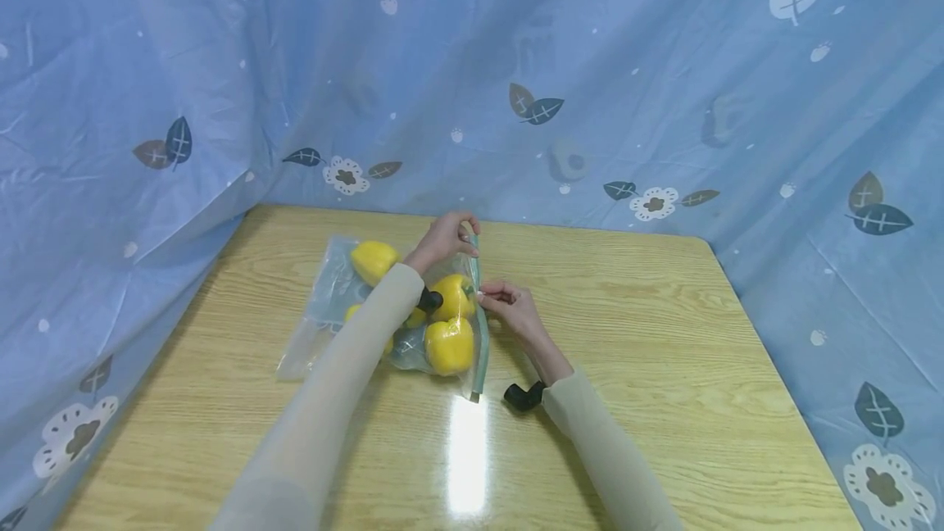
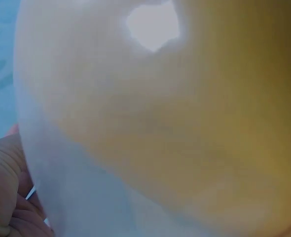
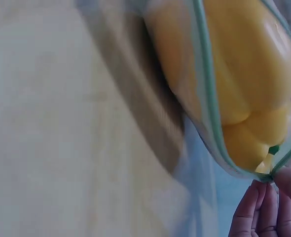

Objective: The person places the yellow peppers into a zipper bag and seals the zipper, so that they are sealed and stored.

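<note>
A clear zip bag (image 1: 410, 348) lies on the table with several yellow bell peppers (image 1: 450, 346) inside. Its green zip strip (image 1: 483, 355) runs along the right edge. My left hand (image 1: 447, 238) pinches the far end of that strip. Partway along it, my right hand (image 1: 510, 306) pinches the zip between thumb and fingers. In the right wrist view, the two green zip edges (image 3: 210, 94) spread apart and meet at the right fingertips (image 3: 270, 202). Clear film and a pepper (image 2: 185, 123) fill most of the left wrist view, with part of the left hand (image 2: 10, 187) at its left side.
A wooden table (image 1: 649, 334) carries the bag. Blue patterned cloth (image 1: 457, 80) hangs behind it and along both sides. Small black camera-like devices sit by the left wrist (image 1: 430, 300) and the right wrist (image 1: 524, 397). The left sleeve (image 1: 354, 383) crosses over the bag and hides some peppers.
</note>
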